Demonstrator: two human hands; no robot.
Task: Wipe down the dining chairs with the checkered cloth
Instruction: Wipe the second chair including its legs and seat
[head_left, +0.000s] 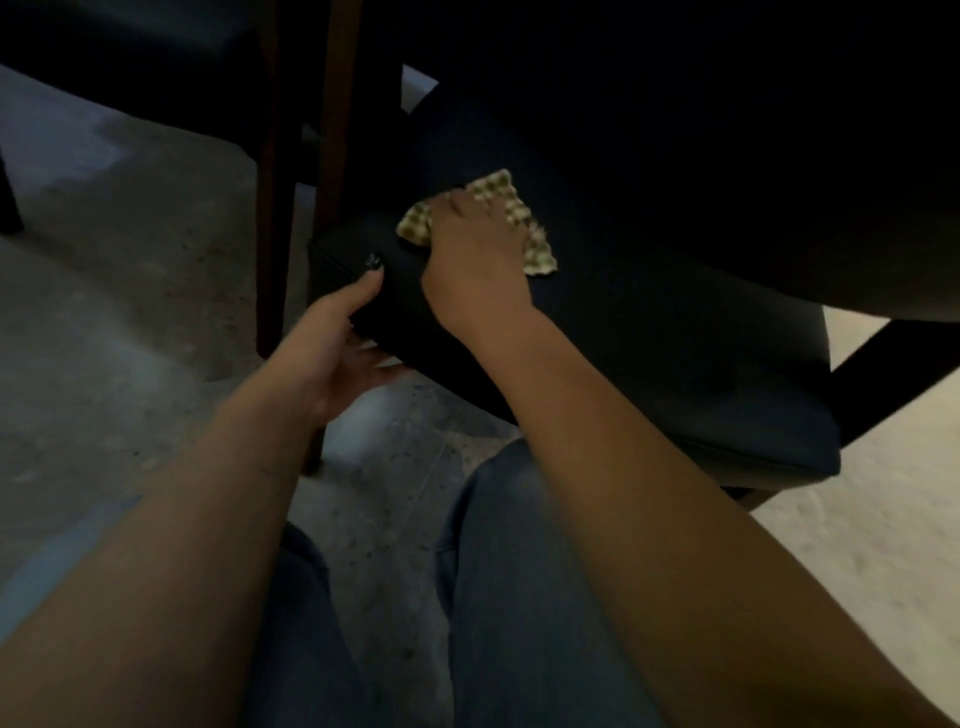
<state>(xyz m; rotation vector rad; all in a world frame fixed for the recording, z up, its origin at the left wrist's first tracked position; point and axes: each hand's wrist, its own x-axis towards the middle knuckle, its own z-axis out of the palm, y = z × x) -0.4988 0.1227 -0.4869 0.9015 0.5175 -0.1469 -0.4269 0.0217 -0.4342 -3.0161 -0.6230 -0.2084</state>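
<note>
A dark upholstered dining chair (649, 332) fills the middle and right of the view, its padded seat facing me. My right hand (475, 254) presses the yellow-and-brown checkered cloth (519, 208) flat against the seat near its back left part. The cloth shows on both sides of the hand. My left hand (337, 343) grips the seat's front left corner, thumb on top and fingers underneath.
A second chair's brown wooden legs (275, 197) stand just left of the seat. A dark leg (883, 374) of the wiped chair juts out at the right. Grey speckled floor (130, 291) spreads around. My jeans-clad knees (519, 597) are below the seat.
</note>
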